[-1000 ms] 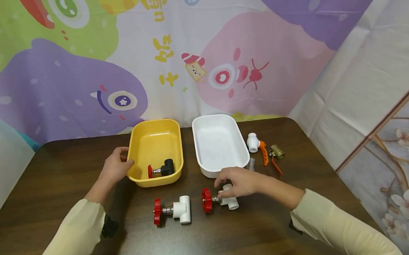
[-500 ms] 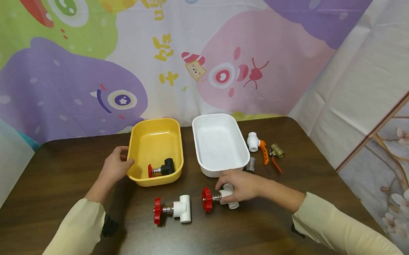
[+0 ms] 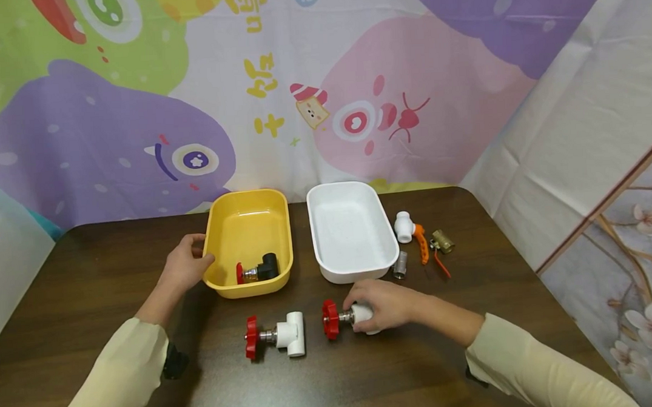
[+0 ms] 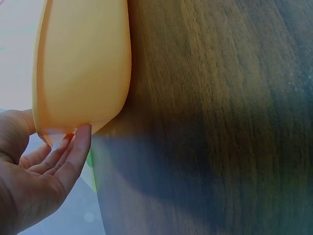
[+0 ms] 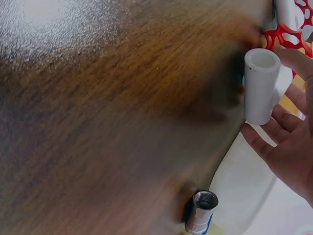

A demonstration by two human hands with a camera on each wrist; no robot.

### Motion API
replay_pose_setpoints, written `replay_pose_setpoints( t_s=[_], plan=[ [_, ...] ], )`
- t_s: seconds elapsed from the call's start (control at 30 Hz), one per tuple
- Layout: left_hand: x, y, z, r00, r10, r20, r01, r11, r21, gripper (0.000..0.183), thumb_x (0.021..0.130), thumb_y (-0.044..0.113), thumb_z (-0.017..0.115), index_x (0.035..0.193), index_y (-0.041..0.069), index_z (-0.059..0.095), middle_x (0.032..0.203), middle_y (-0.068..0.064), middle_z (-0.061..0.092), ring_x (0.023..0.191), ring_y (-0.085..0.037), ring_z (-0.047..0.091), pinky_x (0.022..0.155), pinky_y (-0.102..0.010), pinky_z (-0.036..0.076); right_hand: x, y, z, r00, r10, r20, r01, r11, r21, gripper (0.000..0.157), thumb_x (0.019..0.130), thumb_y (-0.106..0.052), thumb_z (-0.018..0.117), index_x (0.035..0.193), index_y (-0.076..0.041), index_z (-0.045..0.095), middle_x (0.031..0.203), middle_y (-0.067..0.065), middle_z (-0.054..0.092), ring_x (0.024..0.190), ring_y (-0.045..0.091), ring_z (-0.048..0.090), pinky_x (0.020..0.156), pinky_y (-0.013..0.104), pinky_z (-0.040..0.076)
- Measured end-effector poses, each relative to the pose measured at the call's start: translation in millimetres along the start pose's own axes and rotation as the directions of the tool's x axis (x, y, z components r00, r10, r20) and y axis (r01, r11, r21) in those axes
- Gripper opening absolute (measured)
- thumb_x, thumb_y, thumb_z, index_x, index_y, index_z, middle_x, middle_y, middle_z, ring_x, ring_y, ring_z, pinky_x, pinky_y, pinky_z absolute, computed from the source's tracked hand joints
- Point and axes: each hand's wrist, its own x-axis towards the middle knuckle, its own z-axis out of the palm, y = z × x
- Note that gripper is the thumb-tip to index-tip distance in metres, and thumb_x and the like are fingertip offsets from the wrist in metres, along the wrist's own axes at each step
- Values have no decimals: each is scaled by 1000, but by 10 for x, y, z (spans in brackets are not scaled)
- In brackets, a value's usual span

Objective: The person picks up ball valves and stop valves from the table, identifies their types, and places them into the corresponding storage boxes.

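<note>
My left hand holds the left rim of a yellow plastic tray, thumb at the rim and fingers against the outer wall. Inside that tray lies a black valve with a red handwheel. My right hand grips the white tee-shaped body of a gate valve, its red handwheel pointing left. In the right wrist view the thumb and fingers are around the white pipe body. A similar white gate valve lies to the left on the table.
A white tray stands right of the yellow one. Beyond it lie a white ball valve with an orange lever, a brass valve with a red lever and a short metal fitting. A printed cloth hangs behind the table.
My right hand has come down and closer over the white valve, its fingers now around the body. The metal fitting shows more fully. The left hand has stayed on the yellow tray.
</note>
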Motion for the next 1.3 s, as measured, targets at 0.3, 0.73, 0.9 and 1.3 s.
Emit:
replay_pose_setpoints(
  t_s=[0.3, 0.73, 0.9, 1.3],
  plan=[
    [-1, -1, 3, 1000, -3, 4, 3, 1000, -9, 56, 92, 18, 49, 140, -4, 28, 121, -32, 50, 99, -38, 58, 84, -46, 53, 15, 0, 69, 1000, 18, 17, -17, 999, -29, 33, 76, -26, 73, 105, -15, 65, 101, -1, 62, 89, 9, 53, 76, 20, 43],
    [3, -14, -3, 1000, 6, 16, -5, 1000, -19, 57, 92, 18, 49, 140, -3, 28, 123, -33, 50, 101, -39, 58, 84, -46, 53, 15, -11, 105, 999, 45, 18, -44, 999, -30, 33, 76, -24, 72, 107, -14, 65, 100, -1, 61, 90, 9, 51, 77, 20, 43],
    [10, -16, 0, 1000, -1, 18, 1, 1000, -17, 57, 92, 19, 49, 140, -3, 27, 123, -33, 49, 102, -39, 58, 85, -47, 53, 10, -16, 99, 999, 46, 21, -45, 999, -31, 33, 76, -24, 71, 107, -13, 65, 99, -2, 61, 89, 9, 51, 77, 20, 43],
    [10, -13, -1, 1000, -2, 9, 2, 1000, -7, 57, 92, 18, 49, 140, -4, 28, 123, -33, 49, 102, -40, 57, 87, -48, 52, 36, -43, 45, 1000, 0, -18, -1, 998, -67, 31, 76, -24, 70, 105, -12, 66, 96, -2, 62, 86, 9, 52, 75, 20, 43]
  ],
)
